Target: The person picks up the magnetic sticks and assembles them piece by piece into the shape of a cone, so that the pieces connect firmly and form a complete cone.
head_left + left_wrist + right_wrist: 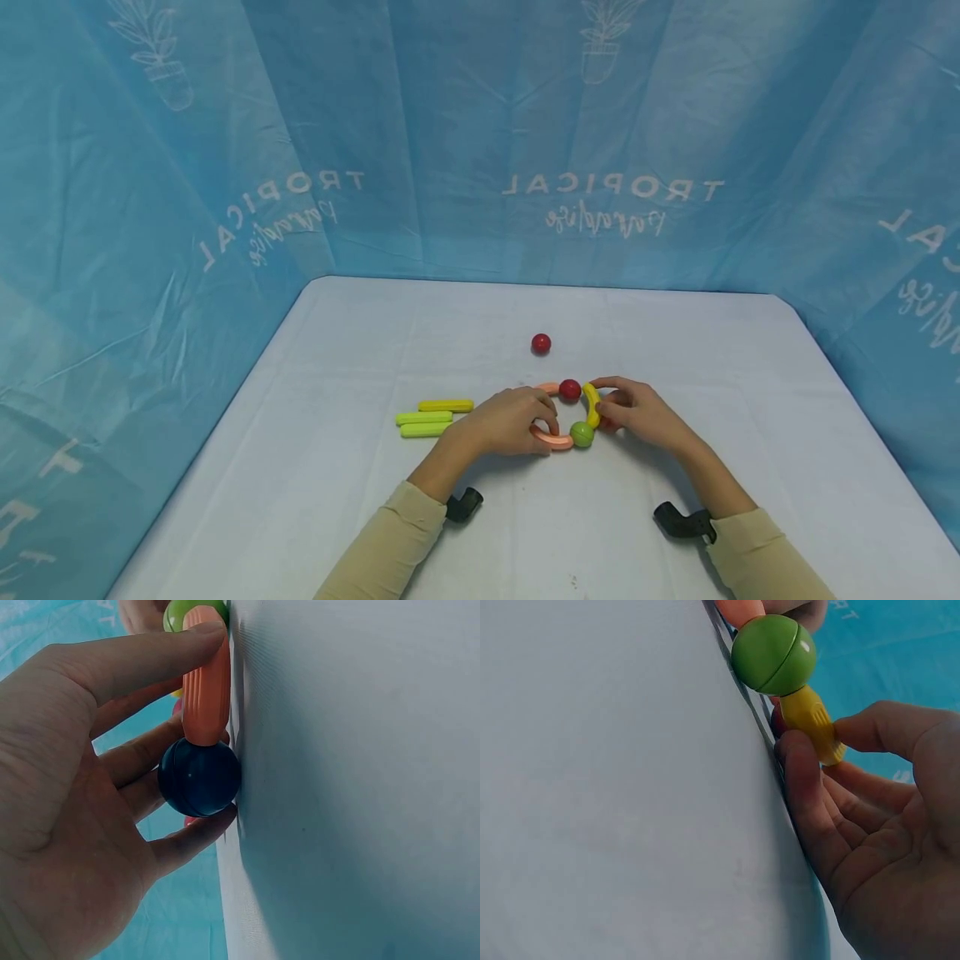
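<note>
My left hand grips a curved orange rod, its thumb lying on the outer side. At that rod's near end in the left wrist view sits a dark blue ball, with the fingers around it; the hand hides it from the head view. A green ball joins the orange rod to a curved yellow rod. My right hand pinches the yellow rod between thumb and fingers. Beyond, a red ball meets another curved orange rod, partly hidden by the left hand. Together the pieces form a ring.
A second red ball lies on the white table beyond the ring. Left of the left hand are a straight yellow rod and two light green rods. Blue printed curtains surround the table.
</note>
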Demonstrator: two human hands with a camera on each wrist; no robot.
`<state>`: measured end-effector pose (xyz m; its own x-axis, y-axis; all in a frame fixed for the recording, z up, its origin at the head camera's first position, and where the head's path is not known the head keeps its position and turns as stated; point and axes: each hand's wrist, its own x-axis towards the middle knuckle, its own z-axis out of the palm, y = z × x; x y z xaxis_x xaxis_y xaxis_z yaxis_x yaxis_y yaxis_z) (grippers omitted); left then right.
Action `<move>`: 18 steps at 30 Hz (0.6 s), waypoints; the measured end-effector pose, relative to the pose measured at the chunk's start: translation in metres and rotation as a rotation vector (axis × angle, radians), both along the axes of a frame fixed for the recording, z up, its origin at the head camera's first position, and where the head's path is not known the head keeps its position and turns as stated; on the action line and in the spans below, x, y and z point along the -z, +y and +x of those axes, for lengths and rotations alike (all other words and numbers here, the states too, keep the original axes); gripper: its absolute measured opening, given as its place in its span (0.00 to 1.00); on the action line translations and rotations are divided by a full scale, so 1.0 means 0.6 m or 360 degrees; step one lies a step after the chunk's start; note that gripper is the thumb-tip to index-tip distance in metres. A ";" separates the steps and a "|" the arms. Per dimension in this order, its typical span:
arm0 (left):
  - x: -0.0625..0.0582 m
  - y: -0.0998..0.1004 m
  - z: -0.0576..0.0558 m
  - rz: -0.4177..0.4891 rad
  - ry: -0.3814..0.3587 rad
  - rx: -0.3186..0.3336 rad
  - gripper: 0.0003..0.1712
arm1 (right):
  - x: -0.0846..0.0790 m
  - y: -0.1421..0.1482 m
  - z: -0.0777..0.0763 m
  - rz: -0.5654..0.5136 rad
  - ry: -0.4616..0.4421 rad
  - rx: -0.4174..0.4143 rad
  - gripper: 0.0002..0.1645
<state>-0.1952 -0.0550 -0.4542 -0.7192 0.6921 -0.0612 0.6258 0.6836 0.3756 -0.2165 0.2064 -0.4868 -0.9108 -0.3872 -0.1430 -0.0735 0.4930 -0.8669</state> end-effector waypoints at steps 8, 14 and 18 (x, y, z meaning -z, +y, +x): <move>0.001 0.001 -0.002 0.0003 -0.0006 0.0008 0.11 | 0.000 -0.006 0.002 0.0056 0.0044 -0.0004 0.27; 0.000 0.001 -0.001 0.0017 -0.0016 0.0016 0.11 | -0.010 -0.016 0.009 0.0126 0.0092 -0.0018 0.26; -0.001 0.001 -0.001 0.0013 -0.0011 0.0033 0.11 | -0.013 -0.018 0.011 0.0156 0.0103 -0.0024 0.27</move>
